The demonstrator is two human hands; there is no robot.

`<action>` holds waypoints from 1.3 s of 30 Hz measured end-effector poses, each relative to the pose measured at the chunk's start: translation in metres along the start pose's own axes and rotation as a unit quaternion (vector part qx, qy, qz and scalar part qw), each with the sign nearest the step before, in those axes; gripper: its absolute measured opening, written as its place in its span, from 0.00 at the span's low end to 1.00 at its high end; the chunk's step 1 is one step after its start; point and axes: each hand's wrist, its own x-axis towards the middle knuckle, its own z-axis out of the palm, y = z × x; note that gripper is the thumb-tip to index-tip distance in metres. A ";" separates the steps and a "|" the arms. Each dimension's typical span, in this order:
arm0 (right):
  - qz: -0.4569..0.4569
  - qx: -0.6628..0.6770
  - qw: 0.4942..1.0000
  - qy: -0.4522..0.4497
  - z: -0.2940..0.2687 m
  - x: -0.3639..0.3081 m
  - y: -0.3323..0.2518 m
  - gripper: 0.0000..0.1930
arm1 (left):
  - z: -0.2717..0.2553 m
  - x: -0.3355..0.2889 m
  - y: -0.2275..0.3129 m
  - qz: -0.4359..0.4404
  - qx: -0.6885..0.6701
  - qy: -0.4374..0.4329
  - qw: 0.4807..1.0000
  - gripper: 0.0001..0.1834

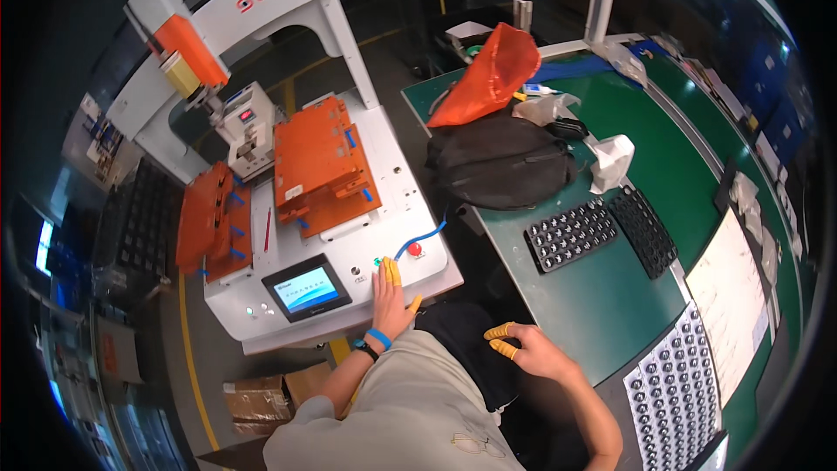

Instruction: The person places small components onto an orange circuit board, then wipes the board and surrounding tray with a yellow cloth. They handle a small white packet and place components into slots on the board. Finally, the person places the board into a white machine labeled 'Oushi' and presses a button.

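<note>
My left hand (pixel 391 298), with yellow covers on some fingers, lies stretched out on the front panel of the white desktop machine (pixel 410 201). Its fingertips reach a green-lit button (pixel 378 262), just left of a red knob (pixel 414 249); whether they press it I cannot tell. To the left of that hand is a touch screen (pixel 307 289), lit blue and white. My right hand (pixel 529 350), also with yellow finger covers, hovers in front of my lap beside the green table (pixel 558 305). Its thumb and forefinger are apart, with nothing visible between them.
Two orange fixtures (pixel 318 157) (pixel 214 222) with blue tabs sit on the machine under its gantry. The table carries a black bag (pixel 501 161), an orange bag (pixel 493 78), black trays of small parts (pixel 571 234) and a white sheet of round parts (pixel 676 388). Cardboard boxes (pixel 259 403) stand on the floor.
</note>
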 end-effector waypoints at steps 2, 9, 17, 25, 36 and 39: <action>0.013 0.016 1.000 -0.006 0.003 0.003 0.000 0.13 | 0.002 0.006 0.005 -0.020 0.028 0.022 0.999 0.53; 0.055 0.038 0.998 -0.007 0.008 0.002 0.001 0.13 | 0.000 0.007 0.012 -0.056 -0.013 0.060 0.997 0.54; 0.065 0.038 0.997 -0.011 0.013 0.003 0.004 0.14 | -0.002 0.013 0.019 -0.146 -0.105 0.125 0.976 0.48; 0.058 0.035 0.998 -0.001 0.012 0.000 0.004 0.15 | -0.082 0.007 -0.087 -0.241 -0.200 0.418 0.852 0.04; 0.014 -0.002 0.999 0.052 -0.014 -0.003 -0.003 0.14 | -0.253 -0.023 -0.287 -0.473 -0.205 0.414 0.750 0.43; 0.033 -0.029 0.998 0.054 -0.010 -0.005 -0.014 0.15 | -0.253 -0.015 -0.316 -0.486 -0.183 0.385 0.763 0.49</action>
